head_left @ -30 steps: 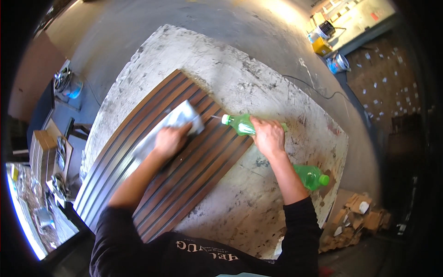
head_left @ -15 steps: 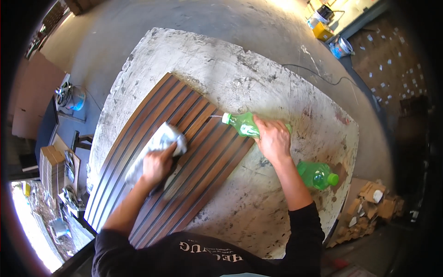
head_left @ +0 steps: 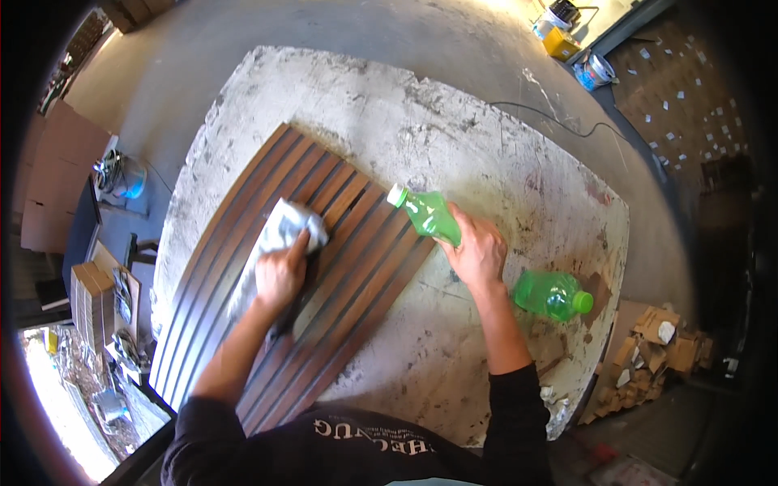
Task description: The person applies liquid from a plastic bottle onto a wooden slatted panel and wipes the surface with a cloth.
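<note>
A slatted wooden panel (head_left: 350, 275), brown with dark grooves, lies slantwise on a worn, stained white table (head_left: 340, 85). My left hand (head_left: 280, 274) is closed on a whitish cloth (head_left: 293, 223) and presses it against the slats. In my right hand (head_left: 478, 247) is a green plastic bottle (head_left: 429, 212), gripped round its body and tilted, its white cap pointing up and left above the panel's right edge. A second green bottle (head_left: 553, 295) with a green cap lies on its side on the table, right of my right forearm.
Torn cardboard pieces (head_left: 648, 356) are heaped beyond the table's right side. A dark cable (head_left: 559, 125) crosses the floor behind it. Buckets (head_left: 596, 73) and a yellow box (head_left: 559, 42) stand far right. At left are another bucket (head_left: 126, 174) and stacked cardboard (head_left: 91, 292).
The thin stream of liquid from the held bottle no longer shows. The bottle's cap end has tipped upward. My left hand and the cloth have shifted slightly.
</note>
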{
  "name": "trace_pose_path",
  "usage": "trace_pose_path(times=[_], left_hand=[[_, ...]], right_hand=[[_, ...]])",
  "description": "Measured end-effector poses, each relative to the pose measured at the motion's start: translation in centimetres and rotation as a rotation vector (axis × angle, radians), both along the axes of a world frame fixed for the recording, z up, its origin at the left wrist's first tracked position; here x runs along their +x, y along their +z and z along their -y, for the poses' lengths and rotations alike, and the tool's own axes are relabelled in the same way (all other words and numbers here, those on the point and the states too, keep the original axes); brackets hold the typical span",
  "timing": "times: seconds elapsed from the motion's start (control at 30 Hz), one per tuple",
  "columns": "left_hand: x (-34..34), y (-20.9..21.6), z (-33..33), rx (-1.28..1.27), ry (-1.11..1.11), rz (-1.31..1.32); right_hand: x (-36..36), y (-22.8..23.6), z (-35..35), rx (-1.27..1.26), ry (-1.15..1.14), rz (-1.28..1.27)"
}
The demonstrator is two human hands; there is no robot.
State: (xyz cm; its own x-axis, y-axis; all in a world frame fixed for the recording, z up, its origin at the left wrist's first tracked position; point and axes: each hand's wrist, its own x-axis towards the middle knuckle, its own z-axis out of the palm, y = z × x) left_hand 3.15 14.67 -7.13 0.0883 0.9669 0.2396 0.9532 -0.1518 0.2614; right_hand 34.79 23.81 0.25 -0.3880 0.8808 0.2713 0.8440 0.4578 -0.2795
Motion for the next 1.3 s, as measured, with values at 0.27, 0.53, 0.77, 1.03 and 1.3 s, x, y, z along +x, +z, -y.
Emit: trace_pose_path(times=[0.27,0.53,0.77,1.03,1.3], left_hand=[[4.4,0.7,-9.5,-0.157,-0.016,-0.011],[2.7,1.1,-2.7,-0.022,-0.137,0.075],[6.4,0.4,-9.4,-0.117,-0.103,0.047],[-1.4,2.6,10.8,0.035,-0.123,0.083],[6.3,-0.2,-10.0,0.022,0.026,0.107]], right_hand=[[0.2,-2.3,0.4,0.155,-0.106,-0.296],[0.4,-2.3,1.0,0.177,-0.214,-0.317],[1.2,-3.6,1.3,0.235,-0.277,-0.343],[2.1,-4.3,2.6,0.242,-0.350,-0.563],[0.8,-4.8,1.9,0.201,-0.414,-0.430]])
